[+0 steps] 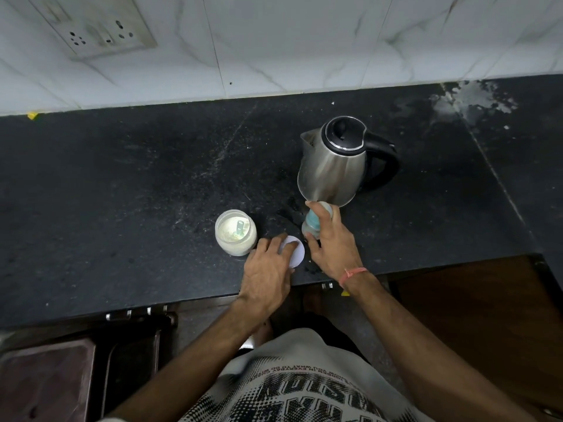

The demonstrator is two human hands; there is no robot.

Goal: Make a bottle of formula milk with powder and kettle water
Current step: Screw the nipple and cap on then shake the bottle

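Black countertop [152, 184], white marble-tiled wall [304, 41]

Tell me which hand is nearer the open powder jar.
Left. The left hand rests on the white lid just beside the powder jar; the right hand grips the bottle, farther away.

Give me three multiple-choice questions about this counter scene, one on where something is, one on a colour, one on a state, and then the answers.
1. Where does the kettle stand?
A. behind the baby bottle
B. left of the powder jar
C. on the floor

2. What colour is the round lid under the left hand?
A. red
B. white
C. black

3. What is the state of the powder jar?
A. closed
B. tipped over
C. open, with a scoop inside

Answers: 1 A, the kettle rises just beyond the bottle that the right hand holds. 2 B, the disc shows white against the dark counter. 3 C, powder and the scoop show through its open mouth.
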